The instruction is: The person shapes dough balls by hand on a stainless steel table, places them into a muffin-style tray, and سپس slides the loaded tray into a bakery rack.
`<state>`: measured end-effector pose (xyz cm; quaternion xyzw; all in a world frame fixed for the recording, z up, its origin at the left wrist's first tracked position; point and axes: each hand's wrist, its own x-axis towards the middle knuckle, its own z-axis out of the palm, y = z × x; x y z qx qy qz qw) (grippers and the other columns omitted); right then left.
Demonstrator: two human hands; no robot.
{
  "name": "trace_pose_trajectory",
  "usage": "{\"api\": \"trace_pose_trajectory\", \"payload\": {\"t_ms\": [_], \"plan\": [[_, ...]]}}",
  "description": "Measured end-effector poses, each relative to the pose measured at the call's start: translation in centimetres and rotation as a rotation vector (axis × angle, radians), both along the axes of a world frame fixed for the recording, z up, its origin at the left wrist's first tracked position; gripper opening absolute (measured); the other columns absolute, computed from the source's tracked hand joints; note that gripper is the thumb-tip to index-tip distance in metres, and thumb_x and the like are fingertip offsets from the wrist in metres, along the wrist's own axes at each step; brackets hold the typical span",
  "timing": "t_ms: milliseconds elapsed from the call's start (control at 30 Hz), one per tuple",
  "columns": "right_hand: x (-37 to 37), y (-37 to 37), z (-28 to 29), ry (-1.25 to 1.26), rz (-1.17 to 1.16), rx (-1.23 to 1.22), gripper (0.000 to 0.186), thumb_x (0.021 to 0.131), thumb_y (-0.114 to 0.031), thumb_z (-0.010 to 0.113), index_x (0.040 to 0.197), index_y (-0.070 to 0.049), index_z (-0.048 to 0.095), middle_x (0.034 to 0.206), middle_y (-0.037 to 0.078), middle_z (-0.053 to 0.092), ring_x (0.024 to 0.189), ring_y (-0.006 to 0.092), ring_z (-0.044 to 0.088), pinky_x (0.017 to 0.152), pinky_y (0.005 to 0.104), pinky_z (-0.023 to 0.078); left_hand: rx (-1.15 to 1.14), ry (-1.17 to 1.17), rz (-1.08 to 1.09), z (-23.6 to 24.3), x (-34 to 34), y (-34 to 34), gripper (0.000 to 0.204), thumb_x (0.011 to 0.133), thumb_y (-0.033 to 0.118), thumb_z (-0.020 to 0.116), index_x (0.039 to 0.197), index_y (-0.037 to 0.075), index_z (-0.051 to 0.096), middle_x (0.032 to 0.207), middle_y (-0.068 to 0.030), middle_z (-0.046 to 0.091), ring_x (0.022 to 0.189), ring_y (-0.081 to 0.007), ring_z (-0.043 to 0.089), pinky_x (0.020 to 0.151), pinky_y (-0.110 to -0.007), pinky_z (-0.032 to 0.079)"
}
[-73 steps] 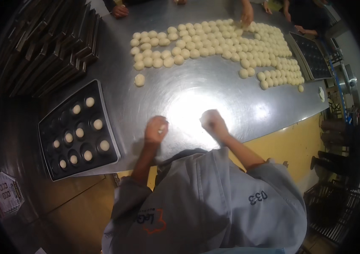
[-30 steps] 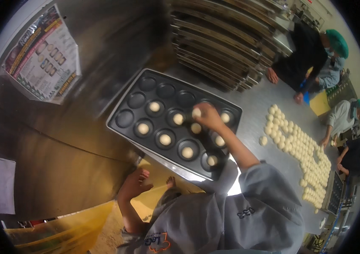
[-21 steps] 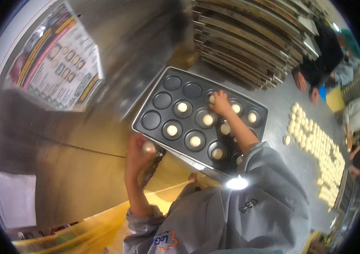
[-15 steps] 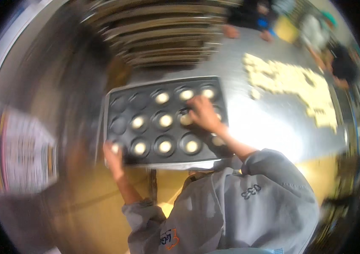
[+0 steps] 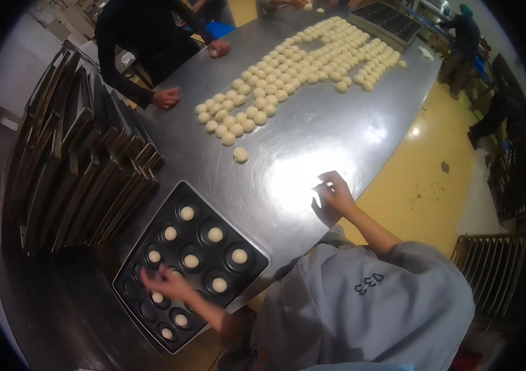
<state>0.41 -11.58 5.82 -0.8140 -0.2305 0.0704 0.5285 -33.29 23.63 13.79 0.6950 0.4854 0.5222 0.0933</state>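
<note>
A dark baking tray with round cups lies tilted across the near left part of the steel table. Pale dough balls sit in most of its cups; a few at the left side hold none. My left hand hovers over the tray's left part, its fingers apart and slightly blurred, hiding some cups. To the right of the tray, my right hand is over the shiny table near its edge, fingers bent and spread, with no dough ball visible in it. One loose dough ball rests beyond the tray.
Many dough balls lie in rows across the steel table. Stacked trays stand at left. A co-worker's hands rest at the far edge. Another dark tray is at the far end. A rack stands at right.
The view has turned right, so the tray appears lower left. My right hand has left the tray for the table at its right. My left hand has moved from the tray's corner over its cups.
</note>
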Motion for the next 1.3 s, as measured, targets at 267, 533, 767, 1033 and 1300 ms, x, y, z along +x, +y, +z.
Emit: {"api": "trace_pose_trajectory", "payload": {"t_ms": [267, 533, 767, 1033, 1300], "plan": [[18.1, 18.7, 1.8, -0.669, 0.156, -0.316, 0.032, 0.083, -0.02, 0.071, 0.113, -0.015, 0.067, 0.109, 0.005, 0.067, 0.11, 0.0263, 0.058, 0.09, 0.0474, 0.041, -0.167, 0.431, -0.688, -4.8, 31.8, -6.3, 0.044, 0.081, 0.003, 0.07, 0.124, 0.005, 0.061, 0.121, -0.0166, 0.061, 0.117, -0.0355, 0.059, 0.096, -0.042, 0.051], [18.9, 8.2, 1.3, -0.309, 0.283, -0.011, 0.025, 0.078, -0.02, 0.075, 0.102, -0.012, 0.071, 0.102, 0.007, 0.068, 0.106, 0.0262, 0.059, 0.089, 0.0477, 0.039, -0.445, 0.318, -0.675, -4.6, 30.4, -12.3, 0.03, 0.076, 0.008, 0.076, 0.105, 0.008, 0.07, 0.113, -0.0155, 0.062, 0.108, -0.0326, 0.061, 0.092, -0.042, 0.049], [22.7, -0.5, -3.4, -0.422, 0.184, -0.384, 0.042, 0.076, -0.03, 0.071, 0.109, -0.005, 0.061, 0.117, 0.015, 0.061, 0.11, 0.0344, 0.056, 0.094, 0.0523, 0.04, -0.078, 0.644, -0.387, -10.3, 29.2, -16.6, 0.037, 0.076, 0.027, 0.082, 0.105, 0.007, 0.07, 0.126, -0.0148, 0.064, 0.124, -0.0327, 0.056, 0.103, -0.047, 0.044], [20.9, -7.2, -8.1, -0.194, 0.966, -0.518, 0.024, 0.075, -0.022, 0.079, 0.096, -0.012, 0.075, 0.105, 0.009, 0.07, 0.107, 0.0248, 0.065, 0.097, 0.0398, 0.051, -0.215, 0.437, -0.755, -11.9, 28.7, -17.0, 0.022, 0.076, 0.014, 0.079, 0.098, 0.01, 0.076, 0.111, -0.0156, 0.072, 0.112, -0.0327, 0.066, 0.104, -0.042, 0.047], [16.8, -6.0, -3.5, -0.259, 0.746, -0.031, 0.011, 0.082, -0.017, 0.074, 0.086, -0.011, 0.066, 0.09, 0.005, 0.065, 0.09, 0.024, 0.065, 0.091, 0.04, 0.052, -0.352, 0.409, -0.868, -11.7, 28.0, -21.1, 0.016, 0.076, 0.012, 0.08, 0.091, 0.005, 0.075, 0.101, -0.0115, 0.072, 0.099, -0.0316, 0.067, 0.1, -0.045, 0.048]]}}
